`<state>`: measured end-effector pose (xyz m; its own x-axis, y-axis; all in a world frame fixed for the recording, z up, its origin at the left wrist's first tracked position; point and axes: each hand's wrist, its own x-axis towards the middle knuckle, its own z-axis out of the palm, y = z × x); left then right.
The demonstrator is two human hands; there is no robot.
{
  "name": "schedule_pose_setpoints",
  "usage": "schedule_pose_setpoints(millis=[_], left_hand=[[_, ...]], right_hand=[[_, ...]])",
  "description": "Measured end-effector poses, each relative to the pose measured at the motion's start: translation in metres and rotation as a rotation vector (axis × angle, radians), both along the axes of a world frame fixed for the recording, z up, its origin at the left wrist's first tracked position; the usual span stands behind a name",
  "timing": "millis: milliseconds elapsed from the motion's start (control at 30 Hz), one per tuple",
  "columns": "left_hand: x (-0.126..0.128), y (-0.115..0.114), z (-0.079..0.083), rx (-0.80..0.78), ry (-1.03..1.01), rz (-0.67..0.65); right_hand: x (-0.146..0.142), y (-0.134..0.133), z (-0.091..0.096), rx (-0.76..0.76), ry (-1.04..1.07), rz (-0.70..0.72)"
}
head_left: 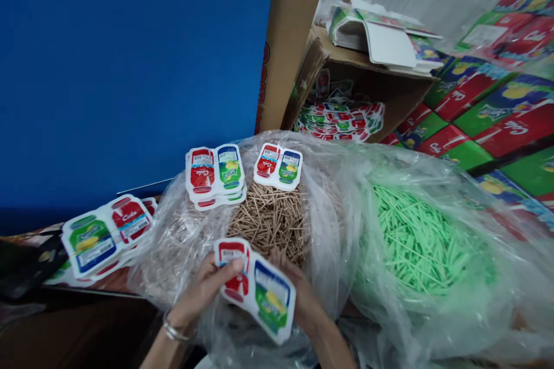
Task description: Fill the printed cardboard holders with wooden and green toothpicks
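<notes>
My left hand [208,288], thumb on top, grips a small stack of die-cut packets [270,300] printed with a red cola can and a green lemon drink. Behind that stack's right edge is my right hand [298,288], its blurred fingers over thin brown sticks [268,219] in a clear plastic bag [331,230]. Whether those fingers hold anything is hidden. On the bag's far side lie one packet pile [215,176] and another packet [278,166]. More packets [108,233] are stacked at the left.
Light green sticks [419,242] fill a second plastic bag on the right. Behind stands an open carton [398,101] with many packets inside and folded printed card [385,34] on top. Printed boxes [476,104] are piled at the right. A blue panel [130,69] rises at the left.
</notes>
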<state>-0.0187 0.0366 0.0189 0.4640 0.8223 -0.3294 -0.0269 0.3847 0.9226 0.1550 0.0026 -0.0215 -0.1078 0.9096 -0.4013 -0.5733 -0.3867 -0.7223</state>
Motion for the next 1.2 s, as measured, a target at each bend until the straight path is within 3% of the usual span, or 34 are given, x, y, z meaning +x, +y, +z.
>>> schedule_pose_setpoints(millis=[67,133,167,233,367,433,533,667,733,800,900,1200], left_hand=[[-0.007,-0.006,-0.001,0.031,0.059,-0.223],[-0.002,-0.013,-0.003,0.238,0.164,-0.513],[0.003,-0.016,-0.004,0.36,0.21,-0.582],[0.016,-0.021,-0.008,0.473,0.255,-0.595],[0.026,-0.022,-0.011,0.407,0.258,-0.538],[0.021,-0.022,-0.01,0.366,0.257,-0.521],[0.008,-0.024,-0.009,0.148,0.258,-0.392],[-0.006,-0.023,-0.009,-0.194,0.221,0.083],[-0.009,-0.018,-0.008,-0.267,0.168,0.303],[-0.009,-0.012,-0.007,-0.273,0.136,0.441],[-0.005,-0.003,-0.006,-0.244,0.105,0.517],[0.022,0.0,0.007,-0.256,0.077,0.459]], right_hand=[[0.004,0.007,0.009,-0.018,0.135,-0.03],[0.003,0.012,0.019,-0.042,0.281,-0.088],[0.001,0.013,0.022,-0.057,0.334,-0.096],[-0.006,0.012,0.025,-0.076,0.375,-0.051],[-0.016,0.005,0.018,-0.009,0.308,-0.017],[-0.012,0.002,0.014,0.07,0.171,-0.048],[0.001,0.0,0.013,0.269,-0.228,-0.048],[0.021,-0.005,0.014,0.452,-0.675,0.021],[0.027,-0.007,0.015,0.515,-0.789,0.036],[0.031,-0.009,0.014,0.584,-0.866,0.03],[0.033,-0.012,0.013,0.649,-0.927,0.017],[0.039,-0.019,0.005,0.614,-0.953,-0.009]])
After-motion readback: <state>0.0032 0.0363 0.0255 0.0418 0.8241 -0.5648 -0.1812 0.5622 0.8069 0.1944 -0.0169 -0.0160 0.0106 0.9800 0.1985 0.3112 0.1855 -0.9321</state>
